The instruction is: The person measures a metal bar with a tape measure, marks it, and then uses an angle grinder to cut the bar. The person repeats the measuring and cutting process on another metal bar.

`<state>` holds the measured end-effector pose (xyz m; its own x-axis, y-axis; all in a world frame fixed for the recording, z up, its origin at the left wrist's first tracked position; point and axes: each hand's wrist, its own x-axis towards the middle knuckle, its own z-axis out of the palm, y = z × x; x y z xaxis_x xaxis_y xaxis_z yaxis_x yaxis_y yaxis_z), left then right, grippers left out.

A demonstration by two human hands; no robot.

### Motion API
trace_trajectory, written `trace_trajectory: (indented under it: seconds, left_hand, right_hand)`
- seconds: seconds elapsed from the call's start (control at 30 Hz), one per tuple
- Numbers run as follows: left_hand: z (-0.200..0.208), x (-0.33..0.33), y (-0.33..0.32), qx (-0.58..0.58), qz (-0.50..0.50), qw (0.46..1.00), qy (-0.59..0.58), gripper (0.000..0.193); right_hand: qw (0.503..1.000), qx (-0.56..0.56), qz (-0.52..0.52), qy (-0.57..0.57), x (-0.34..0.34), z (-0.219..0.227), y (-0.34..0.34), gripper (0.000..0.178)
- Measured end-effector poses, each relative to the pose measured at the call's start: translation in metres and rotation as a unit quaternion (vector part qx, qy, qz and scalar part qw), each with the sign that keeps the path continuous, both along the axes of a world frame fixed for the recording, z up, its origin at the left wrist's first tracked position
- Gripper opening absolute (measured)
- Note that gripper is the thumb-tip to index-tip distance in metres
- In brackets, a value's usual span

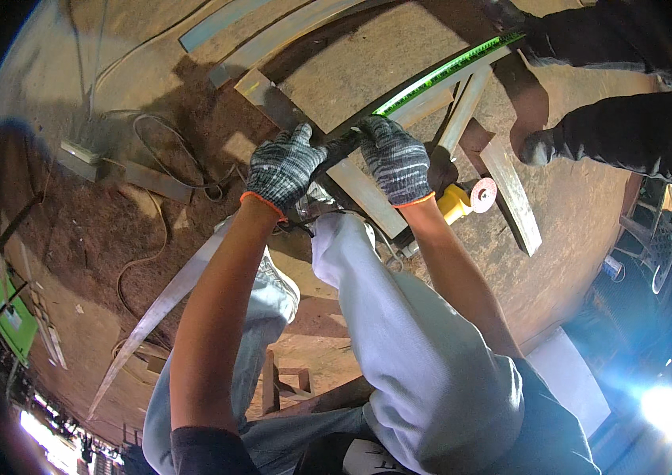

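Both my hands wear grey-and-black knit gloves with orange cuffs. My left hand (281,166) is closed round the near end of a dark metal bar (342,146). Just right of it, my right hand (394,161) grips the same bar from above, fingers curled over it. A bright green tape measure blade (451,71) runs along the bar from my right fingertips to the upper right, toward another person's dark shoe. Whatever lies under my palms is hidden. Right of my right wrist rests a yellow angle grinder (454,203) with a pinkish disc.
Flat metal bars (366,196) and a pale bar (511,192) lie about the brown floor. Another person's dark-clad legs (629,131) stand at upper right. Cables (182,150) loop at left. Beside my left leg lies a long pale strip (154,317). A bright lamp (671,412) glares at lower right.
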<state>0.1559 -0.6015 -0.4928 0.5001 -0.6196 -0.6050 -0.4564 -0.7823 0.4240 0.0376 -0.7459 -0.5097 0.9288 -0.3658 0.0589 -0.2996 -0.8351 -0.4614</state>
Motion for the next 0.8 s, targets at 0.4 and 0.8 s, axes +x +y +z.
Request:
trace_trajectory:
  seconds: [0.4, 0.8]
  left_hand:
    - [-0.026, -0.001, 0.008, 0.034, -0.152, 0.986, -0.052, 0.055]
    - [-0.009, 0.000, 0.006, 0.029, -0.138, 0.990, -0.018, 0.048]
  right_hand:
    - [0.994, 0.082, -0.062, 0.023, -0.017, 0.001, 0.028, 0.017]
    - [0.996, 0.067, -0.047, 0.021, -0.016, -0.005, 0.029, 0.019]
